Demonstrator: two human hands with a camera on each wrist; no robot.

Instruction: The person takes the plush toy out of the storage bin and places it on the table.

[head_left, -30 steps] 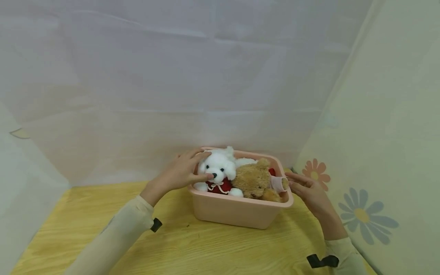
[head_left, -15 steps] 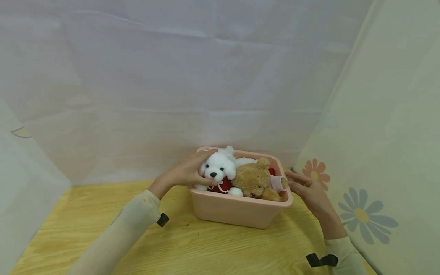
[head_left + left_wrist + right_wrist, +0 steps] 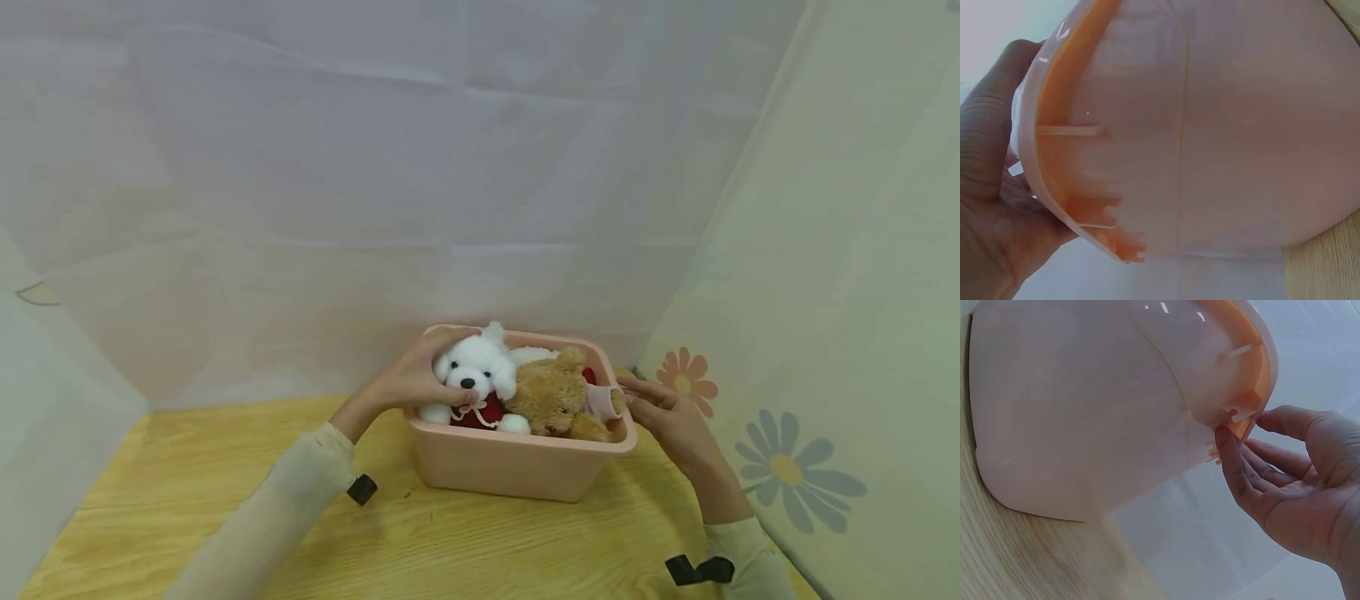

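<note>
A pink plastic bin (image 3: 510,467) stands on the wooden table, holding a white plush dog (image 3: 476,371) with a red chest and a brown teddy bear (image 3: 551,396). My left hand (image 3: 408,379) reaches over the bin's left rim, with fingers curled over the dog's head and thumb under its muzzle. In the left wrist view that hand (image 3: 991,187) sits against the rim of the bin (image 3: 1241,125). My right hand (image 3: 663,412) is at the bin's right rim with relaxed fingers. In the right wrist view the thumb of this hand (image 3: 1297,481) touches the underside of the bin (image 3: 1085,406) at its rim.
The yellow wooden table (image 3: 450,550) extends toward me and to the left. White sheeting hangs close behind the bin. A pale wall with printed flowers (image 3: 787,471) rises just right of my right hand.
My left hand has moved in from touching the white dog with spread fingers to curling round its head. The right hand has stayed at the right rim.
</note>
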